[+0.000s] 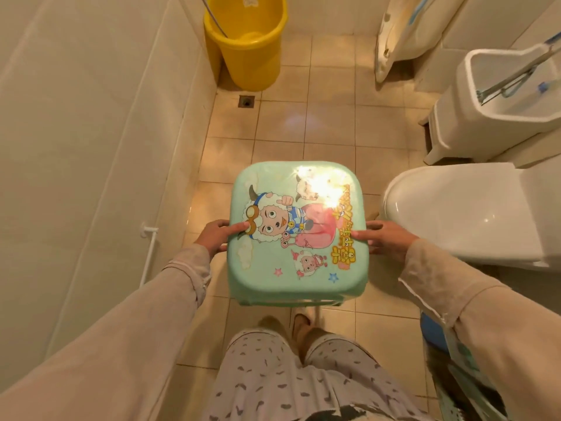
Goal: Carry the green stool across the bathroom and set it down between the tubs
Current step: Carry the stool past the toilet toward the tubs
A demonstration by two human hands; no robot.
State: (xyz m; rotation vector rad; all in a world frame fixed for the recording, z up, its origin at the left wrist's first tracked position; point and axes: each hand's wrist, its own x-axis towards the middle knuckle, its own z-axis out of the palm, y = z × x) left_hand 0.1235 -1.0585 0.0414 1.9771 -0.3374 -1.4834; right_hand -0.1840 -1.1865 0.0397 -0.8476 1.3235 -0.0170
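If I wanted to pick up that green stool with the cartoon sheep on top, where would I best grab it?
Probably by its two opposite side edges, one hand from each side, as the person does here. The stool has a broad, flat, squarish seat with rounded rims, too wide for one hand. The left hand and right hand each put a thumb on top and fingers under the rim, which should keep it level.

Green stool (299, 235) legs hidden beneath its seat; yellow bucket (247, 41) top cropped by frame edge
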